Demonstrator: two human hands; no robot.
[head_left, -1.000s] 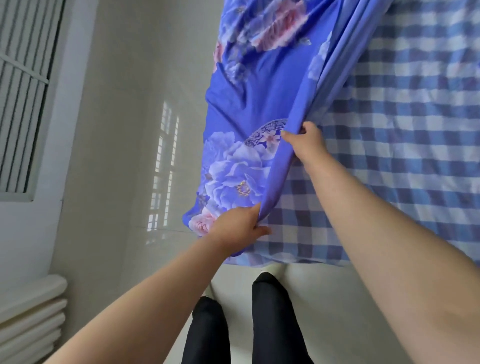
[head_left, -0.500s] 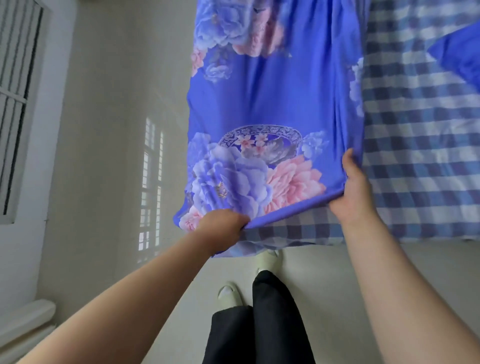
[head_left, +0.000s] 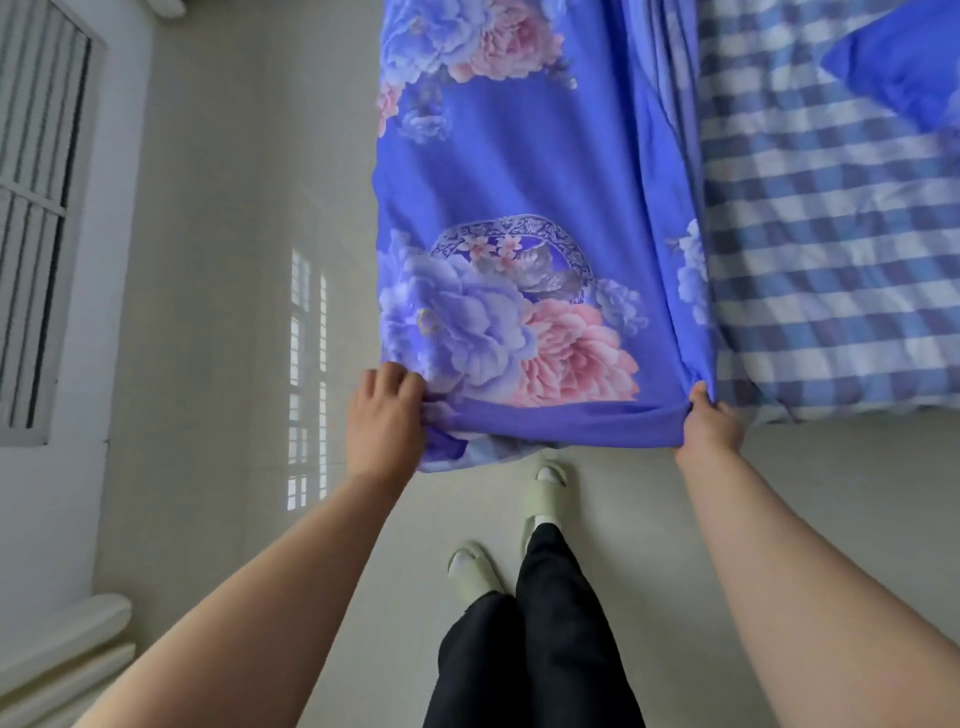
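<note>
The blue floral bed sheet (head_left: 519, 171) fills the centre of the frame from the top edge down to just below the middle, where its near hem runs as a plain blue band stretched between the two hands. It is printed with large lilac and pink peonies and, at mid-frame, a rounded blue-and-white patterned vessel with small blossoms. Its right side gathers in long folds. The left hand (head_left: 383, 415) grips the lower left corner with curled fingers, the cloth bunched beneath it. The right hand (head_left: 710, 422) pinches the lower right corner, thumb on top. Right of the sheet lies a blue-and-white checked bed cover (head_left: 831, 260), with a plain blue pillow (head_left: 904, 73) in the upper right corner. Below centre are black trousers (head_left: 545, 649) and pale green slippers (head_left: 544, 493) on a pale floor (head_left: 218, 260). A barred window (head_left: 36, 234) stands at the left edge and a white radiator (head_left: 62, 654) at the lower left.
</note>
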